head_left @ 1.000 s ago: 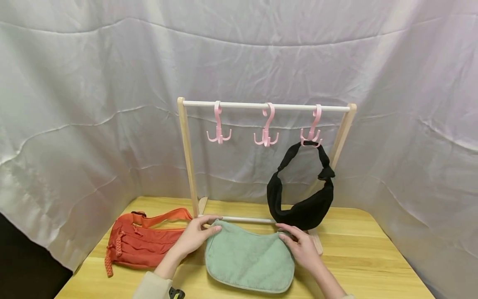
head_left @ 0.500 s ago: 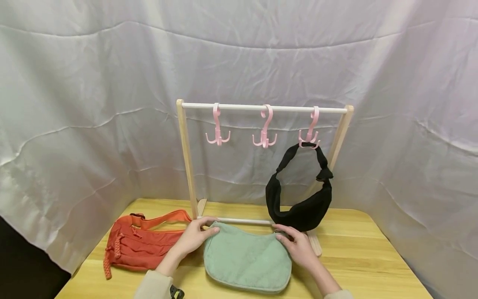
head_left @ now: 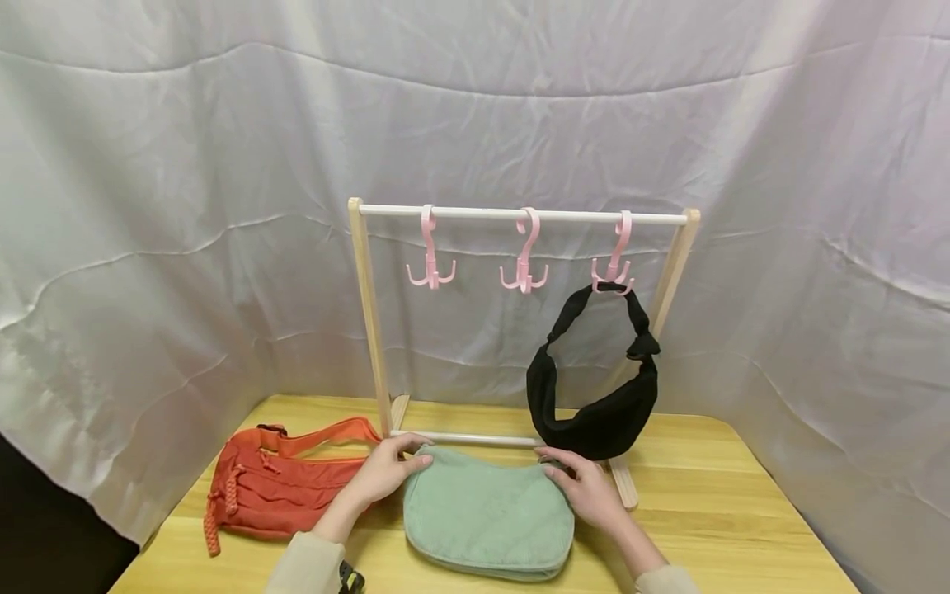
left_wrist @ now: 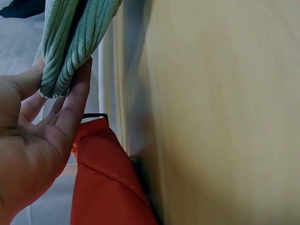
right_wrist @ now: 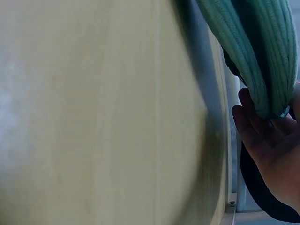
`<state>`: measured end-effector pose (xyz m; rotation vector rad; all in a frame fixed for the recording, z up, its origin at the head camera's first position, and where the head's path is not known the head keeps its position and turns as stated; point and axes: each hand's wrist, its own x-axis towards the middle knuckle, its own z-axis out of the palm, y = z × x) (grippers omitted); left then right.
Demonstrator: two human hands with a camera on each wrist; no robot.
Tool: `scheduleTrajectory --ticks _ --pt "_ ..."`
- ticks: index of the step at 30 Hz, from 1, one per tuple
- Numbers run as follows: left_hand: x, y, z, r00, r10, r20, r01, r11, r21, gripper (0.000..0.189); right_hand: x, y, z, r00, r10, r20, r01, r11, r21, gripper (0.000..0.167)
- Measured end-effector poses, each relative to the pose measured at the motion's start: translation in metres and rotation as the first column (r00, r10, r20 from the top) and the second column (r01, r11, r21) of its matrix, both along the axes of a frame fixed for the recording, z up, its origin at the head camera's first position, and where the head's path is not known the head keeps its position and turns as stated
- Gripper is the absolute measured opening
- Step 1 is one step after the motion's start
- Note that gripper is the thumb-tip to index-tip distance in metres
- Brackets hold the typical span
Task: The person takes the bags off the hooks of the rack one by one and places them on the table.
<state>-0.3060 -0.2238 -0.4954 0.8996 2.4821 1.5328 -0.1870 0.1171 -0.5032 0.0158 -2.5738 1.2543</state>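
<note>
Corduroy bag (head_left: 488, 516) spans from left grip (head_left: 386, 470) to right grip (head_left: 590, 488).

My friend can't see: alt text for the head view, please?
The left hand and right hand hold a green bag by its upper corners at a wooden table. A red bag lies at left; a black bag hangs from the rightmost pink hook on a rack.

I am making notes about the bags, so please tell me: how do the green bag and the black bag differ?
The green bag is pale; the black bag is dark. The left hand and right hand pinch the green bag's upper corners, while the black bag hangs by its strap from the rightmost pink hook. The green bag shows a broad front, while the black bag droops in a crescent. Both look like soft fabric.
</note>
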Motion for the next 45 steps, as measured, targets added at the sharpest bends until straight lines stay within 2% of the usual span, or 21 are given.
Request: scheduleTrajectory --ticks 8,19,36,45 --pt "-0.005 -0.001 -0.006 0.999 -0.029 -0.031 0.029 1.000 -0.006 0.027 -0.005 0.002 -0.006 0.999 0.038 0.018 -0.038 0.999 0.023 0.030" --pt "-0.007 0.001 -0.011 0.999 -0.034 -0.010 0.034 0.999 0.007 0.026 -0.010 0.001 -0.016 1.000 0.027 0.008 -0.027 0.999 0.037 0.029" --pt "-0.003 0.007 -0.012 0.998 0.052 -0.030 -0.053 0.998 -0.020 0.021 -0.012 0.000 -0.018 0.998 0.038 0.049 -0.042 0.995 0.086 0.027" --pt "-0.003 0.008 -0.011 0.998 0.062 -0.006 -0.062 0.998 -0.019 0.021 -0.011 -0.001 -0.016 0.999 0.025 0.039 -0.029 0.993 0.118 0.026"
